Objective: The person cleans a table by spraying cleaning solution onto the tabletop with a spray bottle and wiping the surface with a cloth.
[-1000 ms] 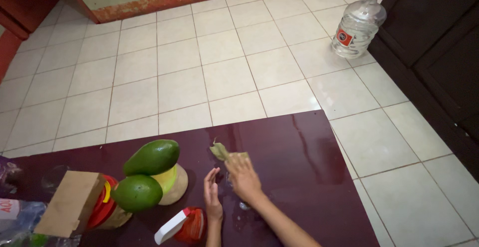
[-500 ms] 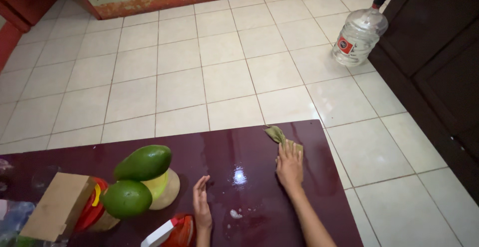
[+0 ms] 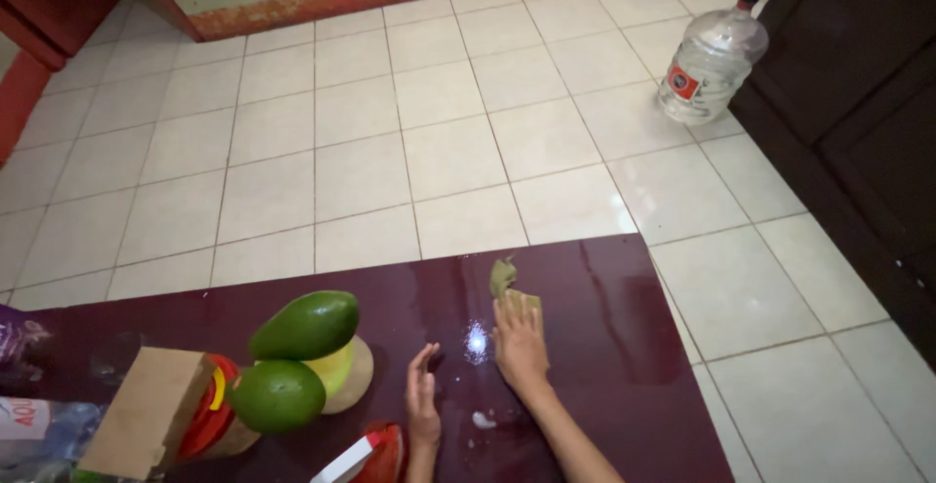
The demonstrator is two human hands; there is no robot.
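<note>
pale square floor tiles (image 3: 361,171) filled most of the view, with a strip of worn red skirting along the far wall and dark wooden doors on the right. beside those doors stood a large clear water jug (image 3: 712,64) on the floor. nearer the camera lay a glossy dark red table (image 3: 604,347), wet in patches and catching a bright glint of light. the right hand (image 3: 520,342) lay flat on the table, its fingers (image 3: 514,309) spread open and pressing down on a crumpled olive-green cloth (image 3: 507,280), which stuck out past the fingertips near the table's far edge. the left hand (image 3: 422,400) stood on its edge just beside it, fingers straight and open, gripping nothing. to the left sat two green avocados (image 3: 292,351), stacked over a yellow-green cup, next to a brown cardboard box (image 3: 141,413) and something red.
</note>
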